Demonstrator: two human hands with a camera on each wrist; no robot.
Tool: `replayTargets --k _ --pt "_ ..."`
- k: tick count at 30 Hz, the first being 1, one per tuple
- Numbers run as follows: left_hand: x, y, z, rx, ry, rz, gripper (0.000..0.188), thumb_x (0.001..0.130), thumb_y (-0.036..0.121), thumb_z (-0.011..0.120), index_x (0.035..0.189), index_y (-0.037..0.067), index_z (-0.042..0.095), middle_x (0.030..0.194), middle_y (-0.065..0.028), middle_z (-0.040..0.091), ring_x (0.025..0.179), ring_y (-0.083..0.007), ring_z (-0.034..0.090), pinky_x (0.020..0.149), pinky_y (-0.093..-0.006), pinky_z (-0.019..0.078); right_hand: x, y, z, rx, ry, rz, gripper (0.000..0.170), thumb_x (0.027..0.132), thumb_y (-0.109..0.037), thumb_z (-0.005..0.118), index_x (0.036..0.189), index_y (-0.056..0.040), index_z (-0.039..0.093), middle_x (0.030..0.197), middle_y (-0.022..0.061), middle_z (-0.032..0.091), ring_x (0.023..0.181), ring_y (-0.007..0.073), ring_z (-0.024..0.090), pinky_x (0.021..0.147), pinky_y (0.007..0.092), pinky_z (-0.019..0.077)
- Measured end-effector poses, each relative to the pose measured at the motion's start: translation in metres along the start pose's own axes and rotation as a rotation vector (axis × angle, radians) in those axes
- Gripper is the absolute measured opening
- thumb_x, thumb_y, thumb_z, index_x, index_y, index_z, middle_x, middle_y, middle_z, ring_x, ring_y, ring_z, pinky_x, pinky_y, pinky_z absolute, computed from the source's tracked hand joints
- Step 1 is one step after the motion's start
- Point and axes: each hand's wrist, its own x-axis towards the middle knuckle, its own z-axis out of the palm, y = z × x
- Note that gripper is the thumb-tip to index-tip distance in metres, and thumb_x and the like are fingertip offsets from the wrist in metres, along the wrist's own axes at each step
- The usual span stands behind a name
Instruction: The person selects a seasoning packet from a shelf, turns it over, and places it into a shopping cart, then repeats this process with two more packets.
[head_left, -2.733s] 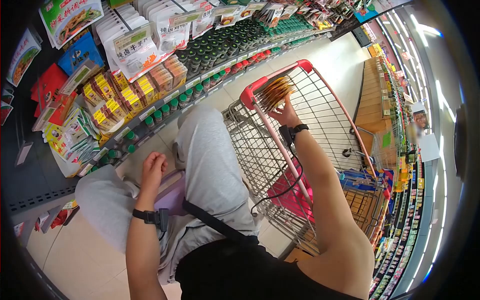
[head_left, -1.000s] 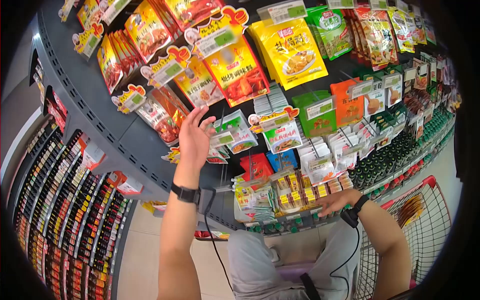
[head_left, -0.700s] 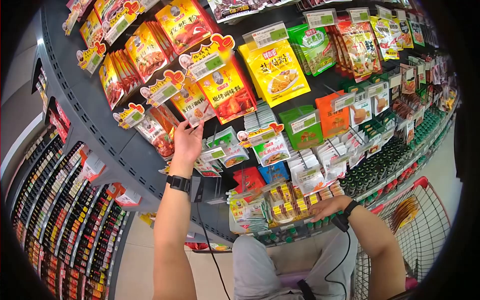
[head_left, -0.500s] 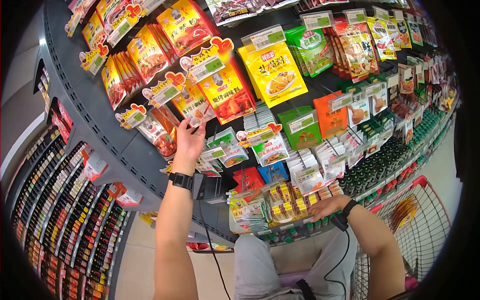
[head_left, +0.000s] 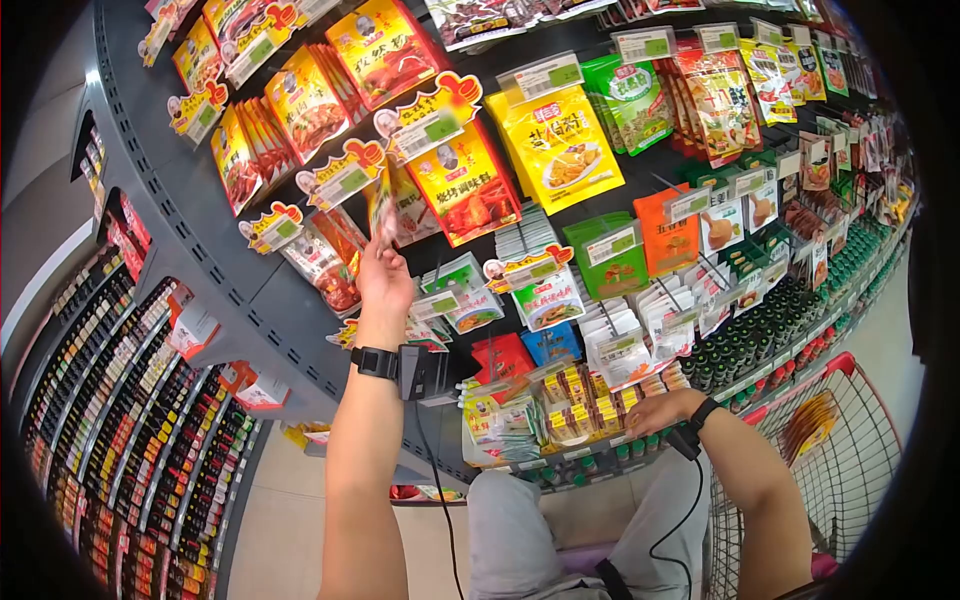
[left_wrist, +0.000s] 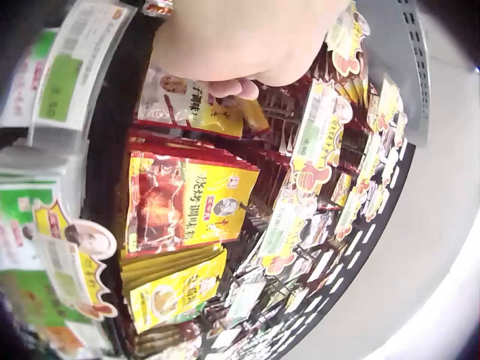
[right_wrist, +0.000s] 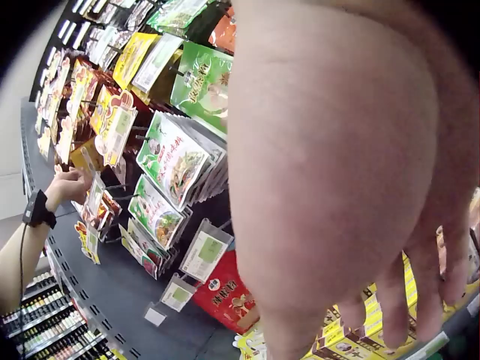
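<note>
My left hand is raised to a hanging display and pinches a yellow seasoning packet by its lower part. That packet is tilted nearly edge-on, and a similar packet shows behind it. In the left wrist view my fingers partly cover the packets there. Right beside it hangs a row of red and yellow barbecue seasoning packets. My right hand is low at the shelf's front edge, fingers extended and relaxed, next to small yellow boxes; it holds nothing.
Price tags jut out before the packets. A shopping cart with several brown-yellow packets in it stands at the right. Green-capped bottles line the lowest shelf, and cables run from both wrists.
Earlier my right hand was putting packets into the cart; it has since come to the shelf edge. My left hand has risen to the display, and the packet at its fingertips has swung sideways.
</note>
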Motion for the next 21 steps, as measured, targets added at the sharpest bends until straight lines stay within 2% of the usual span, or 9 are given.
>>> replayTargets --k 3,4,7,11,12,15,17,19,21 --pt "-0.044 -0.009 0.053 0.223 0.295 0.404 0.021 0.093 0.007 0.058 0.110 0.009 0.047 0.089 -0.0070 0.059 0.064 -0.0118 0.052 0.053 -0.0241 0.0387 0.001 0.004 -0.001 -0.085 0.012 0.031 0.063 0.086 -0.056 0.062 0.119 -0.0021 0.061 0.102 0.0102 0.066 0.085 0.0177 0.064 0.076 0.0316 0.0507" --pt "-0.048 -0.008 0.051 0.237 0.249 0.445 0.020 0.093 0.006 0.055 0.110 0.012 0.049 0.081 -0.0051 0.055 0.062 -0.0108 0.051 0.054 -0.0253 0.0390 0.000 0.002 0.001 -0.105 0.030 0.055 0.060 0.087 -0.054 0.062 0.117 -0.0022 0.063 0.101 0.0102 0.067 0.085 0.0179 0.064 0.076 0.0318 0.0508" --pt "-0.063 -0.004 0.041 0.332 0.017 0.435 0.021 0.093 0.004 0.053 0.113 0.010 0.048 0.075 -0.0032 0.051 0.058 -0.0113 0.050 0.053 -0.0255 0.0392 -0.004 0.002 0.003 -0.109 0.061 0.064 0.056 0.088 -0.053 0.062 0.114 -0.0036 0.064 0.099 0.0107 0.067 0.082 0.0185 0.065 0.075 0.0323 0.0509" --pt "-0.098 -0.006 0.041 0.427 -0.020 0.448 0.020 0.094 0.004 0.052 0.114 0.003 0.055 0.071 -0.0018 0.053 0.056 -0.0097 0.050 0.051 -0.0230 0.0388 0.004 0.013 0.007 -0.060 0.113 0.057 0.051 0.089 -0.050 0.062 0.113 -0.0055 0.065 0.098 0.0096 0.068 0.080 0.0180 0.066 0.075 0.0329 0.0513" --pt "-0.106 -0.004 0.038 0.472 -0.022 0.442 0.024 0.096 0.006 0.050 0.117 -0.001 0.056 0.078 -0.0033 0.058 0.056 -0.0094 0.048 0.052 -0.0231 0.0374 0.007 0.017 0.007 -0.026 0.095 0.045 0.050 0.089 -0.049 0.062 0.113 -0.0059 0.065 0.099 0.0089 0.068 0.081 0.0173 0.066 0.075 0.0328 0.0514" --pt "-0.128 0.008 0.035 0.585 -0.025 0.469 0.026 0.095 0.006 0.050 0.119 -0.001 0.058 0.080 -0.0038 0.059 0.055 -0.0086 0.047 0.050 -0.0229 0.0360 0.010 0.019 0.005 0.065 0.053 0.018 0.045 0.091 -0.045 0.062 0.115 -0.0068 0.064 0.102 0.0068 0.067 0.084 0.0153 0.066 0.075 0.0320 0.0515" --pt "-0.138 0.014 0.024 0.654 -0.042 0.462 0.026 0.094 0.005 0.051 0.118 -0.002 0.059 0.087 -0.0066 0.063 0.056 -0.0085 0.049 0.050 -0.0226 0.0377 0.006 0.006 0.005 0.118 0.022 0.001 0.042 0.092 -0.042 0.062 0.116 -0.0074 0.064 0.104 0.0053 0.066 0.085 0.0139 0.065 0.076 0.0310 0.0515" --pt "-0.161 0.020 0.021 0.755 -0.014 0.448 0.026 0.094 0.006 0.052 0.117 -0.003 0.059 0.089 -0.0082 0.064 0.056 -0.0088 0.050 0.051 -0.0223 0.0393 0.008 0.011 0.004 0.133 -0.005 -0.033 0.045 0.093 -0.044 0.061 0.121 -0.0078 0.060 0.104 0.0062 0.066 0.088 0.0142 0.064 0.079 0.0311 0.0514" --pt "-0.195 0.018 0.004 1.109 -0.083 0.532 0.021 0.092 0.010 0.058 0.107 -0.004 0.063 0.090 -0.0108 0.065 0.058 -0.0120 0.056 0.053 -0.0232 0.0437 0.012 0.010 0.005 0.158 -0.033 -0.060 0.047 0.094 -0.044 0.061 0.123 -0.0083 0.057 0.104 0.0065 0.065 0.090 0.0141 0.063 0.080 0.0307 0.0512"
